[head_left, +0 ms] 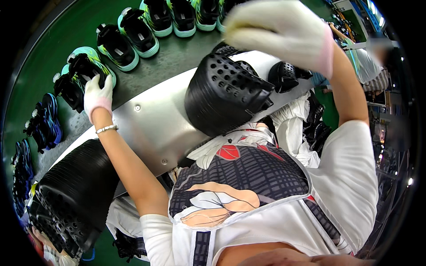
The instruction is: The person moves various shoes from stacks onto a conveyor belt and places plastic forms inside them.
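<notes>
In a white knit glove with a pink cuff, my left hand (98, 94) reaches to the far left. Its thumb and fingers close on the edge of a black sports shoe (88, 64) with a pale teal sole and yellow-green marks. Another black shoe (69, 91) stands right beside that hand. Also gloved, my right hand (284, 35) is raised at the upper right, above a black perforated plastic bin (228, 95). Its fingers are curled together and somewhat blurred; whatever they hold, if anything, is hidden.
A curved metal ledge (146, 117) runs between me and the green surface (71, 29) carrying several shoes. Another black bin (73, 190) stands near left. White wrapping (288, 117) lies beside black shoes at right. A person (372, 66) is at the far right.
</notes>
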`<state>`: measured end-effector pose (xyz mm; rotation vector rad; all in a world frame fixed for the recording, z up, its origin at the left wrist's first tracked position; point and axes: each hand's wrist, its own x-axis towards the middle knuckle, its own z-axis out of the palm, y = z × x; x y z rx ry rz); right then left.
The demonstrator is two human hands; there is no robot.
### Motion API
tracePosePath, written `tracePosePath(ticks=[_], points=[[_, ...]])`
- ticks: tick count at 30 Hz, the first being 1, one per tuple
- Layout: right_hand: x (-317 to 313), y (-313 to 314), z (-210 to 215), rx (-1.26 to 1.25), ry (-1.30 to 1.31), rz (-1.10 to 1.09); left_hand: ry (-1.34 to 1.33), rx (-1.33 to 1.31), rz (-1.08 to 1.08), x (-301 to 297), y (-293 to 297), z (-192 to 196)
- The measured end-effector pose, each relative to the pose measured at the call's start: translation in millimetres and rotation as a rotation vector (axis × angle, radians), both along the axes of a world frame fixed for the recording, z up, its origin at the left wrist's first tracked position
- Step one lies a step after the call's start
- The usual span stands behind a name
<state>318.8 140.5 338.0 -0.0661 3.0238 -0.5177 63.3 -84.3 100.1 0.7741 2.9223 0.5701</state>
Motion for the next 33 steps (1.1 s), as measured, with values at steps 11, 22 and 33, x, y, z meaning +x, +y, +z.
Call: tracePosePath(ticks=[11, 22, 33], points=[[88.7, -18.2, -49.2, -0.29, -0.046, -0.272, 0.112, 0.375, -0.076, 65.9, 0.5, 29.1], [82.0, -1.5, -67.7, -0.195, 0.148, -0.001, 0.086, 0.493, -0.333, 98.4, 22.7, 39.4], [87.3, 17.7, -16.9, -0.256, 0.143, -0.049, -0.289, 0.688, -0.304, 109.4, 31.5, 49.9]])
